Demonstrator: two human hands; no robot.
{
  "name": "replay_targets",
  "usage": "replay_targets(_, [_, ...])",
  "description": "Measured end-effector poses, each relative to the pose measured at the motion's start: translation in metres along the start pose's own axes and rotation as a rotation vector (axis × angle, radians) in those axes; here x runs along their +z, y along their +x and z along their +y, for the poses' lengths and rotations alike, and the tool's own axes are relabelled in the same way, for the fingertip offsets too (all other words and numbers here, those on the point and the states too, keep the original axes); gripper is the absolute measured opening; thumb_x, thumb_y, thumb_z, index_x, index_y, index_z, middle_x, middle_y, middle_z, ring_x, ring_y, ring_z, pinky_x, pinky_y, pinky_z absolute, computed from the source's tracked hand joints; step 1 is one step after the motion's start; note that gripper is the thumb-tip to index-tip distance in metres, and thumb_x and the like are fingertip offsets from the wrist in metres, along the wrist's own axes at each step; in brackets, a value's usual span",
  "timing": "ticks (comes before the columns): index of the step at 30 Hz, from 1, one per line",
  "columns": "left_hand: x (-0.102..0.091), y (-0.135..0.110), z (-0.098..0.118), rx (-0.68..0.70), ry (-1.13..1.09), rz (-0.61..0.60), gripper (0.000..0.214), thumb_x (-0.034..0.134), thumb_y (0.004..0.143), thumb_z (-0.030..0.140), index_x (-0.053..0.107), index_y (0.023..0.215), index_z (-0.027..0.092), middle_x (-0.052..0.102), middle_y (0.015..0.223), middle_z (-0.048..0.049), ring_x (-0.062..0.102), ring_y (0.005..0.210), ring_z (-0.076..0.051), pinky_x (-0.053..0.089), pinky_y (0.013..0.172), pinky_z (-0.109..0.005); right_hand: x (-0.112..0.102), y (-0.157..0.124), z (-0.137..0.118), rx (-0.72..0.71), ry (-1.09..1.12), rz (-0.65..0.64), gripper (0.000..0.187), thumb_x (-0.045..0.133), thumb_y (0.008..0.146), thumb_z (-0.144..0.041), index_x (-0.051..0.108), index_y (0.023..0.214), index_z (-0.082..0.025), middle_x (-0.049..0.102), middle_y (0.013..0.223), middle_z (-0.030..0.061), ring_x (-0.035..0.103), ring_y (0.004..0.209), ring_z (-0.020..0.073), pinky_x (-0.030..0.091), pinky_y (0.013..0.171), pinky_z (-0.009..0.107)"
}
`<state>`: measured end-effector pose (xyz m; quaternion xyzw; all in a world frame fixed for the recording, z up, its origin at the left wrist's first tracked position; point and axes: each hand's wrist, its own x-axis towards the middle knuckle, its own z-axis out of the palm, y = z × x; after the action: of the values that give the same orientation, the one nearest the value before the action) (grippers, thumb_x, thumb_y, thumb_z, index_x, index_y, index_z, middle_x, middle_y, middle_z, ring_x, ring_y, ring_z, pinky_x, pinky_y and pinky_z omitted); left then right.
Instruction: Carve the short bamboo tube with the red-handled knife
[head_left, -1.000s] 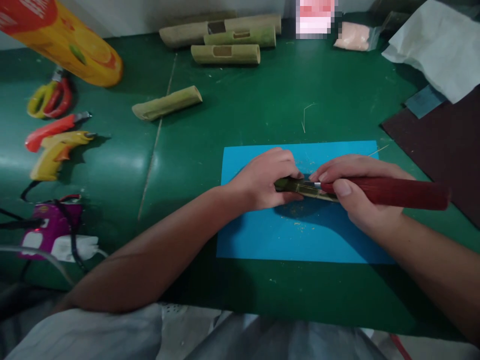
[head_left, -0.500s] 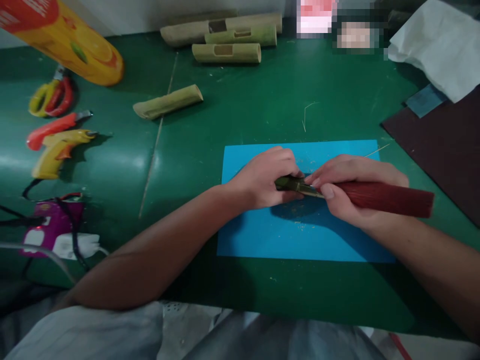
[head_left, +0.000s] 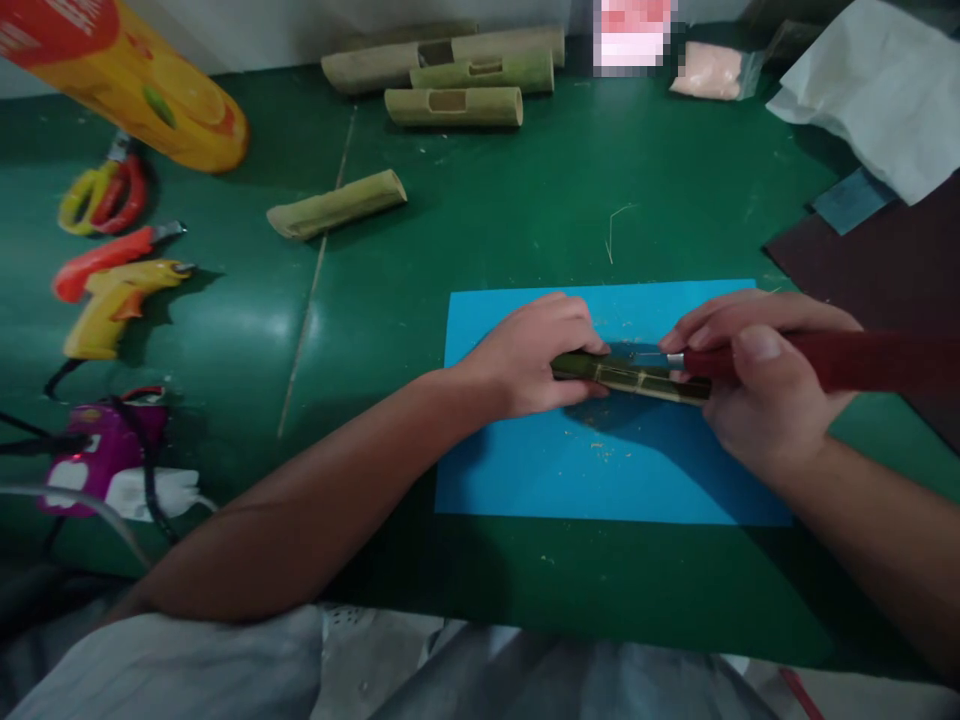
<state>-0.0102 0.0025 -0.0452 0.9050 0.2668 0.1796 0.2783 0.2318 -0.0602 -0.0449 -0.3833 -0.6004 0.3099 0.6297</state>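
My left hand (head_left: pixel 532 352) is closed around one end of a thin dark green bamboo stick (head_left: pixel 645 380), which lies over a blue sheet (head_left: pixel 517 470). In my right hand (head_left: pixel 780 400) is a red-handled tool (head_left: pixel 885 360) with a metal collar and a thin metal tip pointing left. The tip is just above the bamboo's upper edge; whether it touches is not clear. My right hand is at the bamboo's right end. Small pale shavings are scattered over the sheet.
At left lie scissors (head_left: pixel 101 195), a red utility knife (head_left: pixel 105 262), a yellow glue gun (head_left: pixel 112 310) and a purple power box (head_left: pixel 112 440) with cables. A short bamboo piece (head_left: pixel 337 205) and several notched bamboo tubes (head_left: pixel 454 108) lie farther back. An orange bottle (head_left: pixel 165 90) stands upper left.
My right hand has moved right with the red-handled tool, uncovering the metal tip and more of the bamboo. My left hand has stayed in place.
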Motion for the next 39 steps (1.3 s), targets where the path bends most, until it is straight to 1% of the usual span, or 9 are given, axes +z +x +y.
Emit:
replay_targets(1, [0.0, 0.0, 0.0, 0.002, -0.003, 0.004, 0.019, 0.086, 0.097, 0.038, 0.079, 0.102, 0.021, 0.075, 0.098, -0.0038, 0.069, 0.095, -0.022, 0.05, 0.086, -0.036, 0.001, 0.0, 0.0, -0.034, 0.051, 0.043, 0.026, 0.076, 0.108, -0.052, 0.079, 0.088, -0.036, 0.082, 0.082, -0.0008, 0.08, 0.074, 0.0226, 0.07, 0.072, 0.04])
replay_targets(5, [-0.001, 0.001, 0.001, 0.012, -0.007, -0.002, 0.022, 0.085, 0.098, 0.041, 0.077, 0.098, 0.021, 0.073, 0.094, -0.004, 0.066, 0.09, -0.021, 0.048, 0.083, -0.036, 0.0, 0.003, -0.007, -0.034, -0.061, -0.198, 0.015, 0.08, 0.107, -0.045, 0.086, 0.099, -0.034, 0.088, 0.095, 0.0014, 0.085, 0.083, 0.0248, 0.071, 0.074, 0.04])
replay_targets(10, [-0.002, 0.002, 0.002, -0.012, -0.003, -0.022, 0.026, 0.084, 0.098, 0.044, 0.073, 0.093, 0.021, 0.069, 0.089, -0.0023, 0.063, 0.086, -0.021, 0.048, 0.083, -0.035, -0.004, 0.008, -0.012, -0.029, -0.115, -0.252, 0.015, 0.08, 0.107, -0.046, 0.086, 0.098, -0.036, 0.089, 0.094, 0.001, 0.086, 0.085, 0.0239, 0.071, 0.074, 0.037])
replay_targets(19, [0.001, 0.002, 0.001, 0.011, -0.012, 0.016, 0.025, 0.086, 0.097, 0.041, 0.073, 0.092, 0.021, 0.069, 0.086, -0.0014, 0.062, 0.084, -0.02, 0.047, 0.081, -0.034, -0.002, 0.009, -0.009, -0.032, -0.15, -0.25, 0.015, 0.081, 0.106, -0.048, 0.085, 0.097, -0.036, 0.088, 0.093, -0.0007, 0.085, 0.084, 0.0231, 0.071, 0.073, 0.036])
replay_targets(26, [0.001, 0.002, 0.002, 0.001, 0.025, 0.013, 0.025, 0.088, 0.095, 0.041, 0.073, 0.092, 0.021, 0.071, 0.089, -0.0022, 0.064, 0.085, -0.02, 0.048, 0.081, -0.035, -0.001, 0.011, -0.01, -0.033, -0.142, -0.277, 0.009, 0.082, 0.103, -0.036, 0.084, 0.095, -0.035, 0.088, 0.092, -0.001, 0.084, 0.079, 0.0229, 0.072, 0.071, 0.037])
replay_targets(30, [0.0, 0.001, 0.002, -0.002, 0.038, 0.009, 0.024, 0.086, 0.096, 0.043, 0.076, 0.095, 0.021, 0.074, 0.092, -0.0041, 0.065, 0.086, -0.021, 0.05, 0.082, -0.036, 0.002, 0.013, -0.014, -0.125, -0.123, -0.309, 0.01, 0.081, 0.097, -0.022, 0.08, 0.093, -0.032, 0.088, 0.09, -0.0022, 0.085, 0.08, 0.0211, 0.071, 0.073, 0.034])
replay_targets(33, [0.0, 0.0, 0.001, 0.004, 0.017, 0.009, 0.024, 0.086, 0.096, 0.043, 0.078, 0.101, 0.022, 0.076, 0.094, -0.0046, 0.068, 0.089, -0.022, 0.051, 0.084, -0.037, 0.002, 0.013, -0.017, -0.156, -0.133, -0.332, 0.013, 0.079, 0.096, -0.021, 0.076, 0.088, -0.032, 0.085, 0.084, -0.0027, 0.082, 0.072, 0.0195, 0.068, 0.067, 0.033])
replay_targets(36, [0.001, -0.001, 0.0, 0.016, -0.004, 0.002, 0.024, 0.085, 0.098, 0.044, 0.079, 0.103, 0.021, 0.076, 0.095, -0.0053, 0.069, 0.091, -0.023, 0.052, 0.086, -0.038, 0.001, 0.011, -0.017, -0.115, -0.124, -0.311, 0.014, 0.08, 0.097, -0.024, 0.075, 0.086, -0.031, 0.082, 0.079, -0.0028, 0.08, 0.068, 0.0194, 0.067, 0.063, 0.032])
replay_targets(39, [0.002, 0.0, -0.002, 0.021, -0.012, 0.007, 0.023, 0.084, 0.099, 0.044, 0.079, 0.104, 0.022, 0.077, 0.098, -0.0061, 0.07, 0.096, -0.024, 0.052, 0.087, -0.039, 0.001, 0.006, -0.012, -0.094, -0.091, -0.243, 0.011, 0.08, 0.1, -0.027, 0.08, 0.09, -0.032, 0.085, 0.085, -0.0011, 0.083, 0.074, 0.0208, 0.07, 0.068, 0.034])
